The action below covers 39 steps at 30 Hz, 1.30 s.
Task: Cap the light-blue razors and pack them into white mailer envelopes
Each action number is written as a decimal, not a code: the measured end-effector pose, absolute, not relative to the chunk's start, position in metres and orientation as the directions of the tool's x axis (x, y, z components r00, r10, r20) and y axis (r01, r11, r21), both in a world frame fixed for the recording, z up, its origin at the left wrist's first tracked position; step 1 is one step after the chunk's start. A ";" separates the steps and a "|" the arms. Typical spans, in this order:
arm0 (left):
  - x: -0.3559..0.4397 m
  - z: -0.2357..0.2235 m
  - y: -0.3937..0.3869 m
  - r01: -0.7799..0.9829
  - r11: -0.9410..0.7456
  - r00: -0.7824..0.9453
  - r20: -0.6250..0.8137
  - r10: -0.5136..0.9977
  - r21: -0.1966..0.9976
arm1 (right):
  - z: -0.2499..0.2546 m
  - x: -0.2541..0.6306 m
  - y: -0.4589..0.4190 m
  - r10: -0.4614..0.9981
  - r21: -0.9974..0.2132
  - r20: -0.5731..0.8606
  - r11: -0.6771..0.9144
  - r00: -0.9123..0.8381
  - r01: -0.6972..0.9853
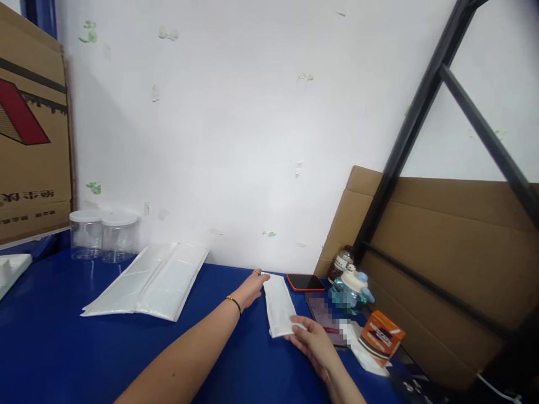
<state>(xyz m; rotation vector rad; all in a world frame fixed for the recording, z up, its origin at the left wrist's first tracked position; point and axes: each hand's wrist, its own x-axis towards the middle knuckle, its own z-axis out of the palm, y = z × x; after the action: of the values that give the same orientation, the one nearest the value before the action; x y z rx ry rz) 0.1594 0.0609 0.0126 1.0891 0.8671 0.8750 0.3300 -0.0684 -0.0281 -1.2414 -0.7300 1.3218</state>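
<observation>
A long white folded piece (278, 306), of plastic or paper, slants over the blue table between my hands. My left hand (251, 287) pinches its far left corner with thumb and fingers. At its near right corner, my right hand (312, 343) grips the edge, thumb on top and fingers underneath. A ring and a bracelet show on the left hand and wrist. Off to the left lie white plastic-looking sheets or bags (158, 283), folded flat in two overlapping piles.
Two clear lidded jars (120, 238) stand by the wall. Right of my hands are a phone (306, 282), a dark flat item (324, 317), a brown bottle (340, 262), a teal bottle (351, 292) and an orange box (381, 336). A black metal frame (404, 134) rises at right.
</observation>
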 end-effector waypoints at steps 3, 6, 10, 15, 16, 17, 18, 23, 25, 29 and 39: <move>0.140 0.009 0.060 -0.078 0.144 0.345 -0.109 0.932 0.987 | -0.034 0.332 -0.051 0.941 -0.939 -0.244 -0.168 0.236 -0.301; 0.119 0.004 0.055 0.072 -0.015 0.355 -0.012 0.935 0.997 | -0.037 0.331 -0.038 0.933 -0.949 -0.221 -0.140 0.283 -0.281; 0.113 -0.004 0.031 0.339 -0.576 0.581 0.316 0.750 0.744 | -0.025 0.322 -0.039 0.956 -0.977 -0.158 -0.115 0.246 -0.180; 0.124 0.009 -0.001 0.501 -0.788 0.678 0.404 0.614 0.357 | 0.013 0.312 -0.067 0.997 -0.996 -0.073 -0.074 -0.023 -0.042; 0.121 0.015 -0.004 0.521 -0.789 0.675 0.410 0.614 0.325 | 0.022 0.313 -0.073 0.992 -0.996 -0.081 -0.077 -0.094 0.039; 0.116 0.021 -0.006 0.525 -0.793 0.672 0.422 0.609 0.309 | 0.030 0.315 -0.077 0.982 -0.987 -0.103 -0.081 -0.161 0.139; 0.109 0.028 -0.006 0.505 -0.805 0.681 0.430 0.593 0.310 | 0.038 0.317 -0.080 0.972 -0.970 -0.113 -0.063 -0.204 0.235; 0.060 0.059 -0.001 0.276 -0.799 0.720 0.436 0.540 0.535 | 0.065 0.322 -0.069 0.949 -0.798 0.261 0.316 -0.178 0.513; 0.049 0.067 0.001 0.125 -0.719 0.736 0.421 0.529 0.684 | 0.063 0.313 -0.059 0.919 -0.765 0.262 0.384 -0.296 0.517; 0.049 0.070 0.009 -0.151 -0.413 0.761 0.372 0.531 0.898 | 0.038 0.290 -0.052 0.829 -0.946 0.030 0.204 -0.558 0.253; 0.080 -0.001 0.057 0.107 -0.041 0.252 0.013 0.968 0.993 | -0.007 0.329 -0.049 0.983 -0.990 -0.132 -0.138 -0.129 -0.041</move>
<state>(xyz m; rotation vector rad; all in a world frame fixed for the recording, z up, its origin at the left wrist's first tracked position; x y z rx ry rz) 0.0800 0.0566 -0.0009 1.4199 1.0845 0.9839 0.3285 -0.0490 -0.0069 -1.2083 -1.1968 1.4266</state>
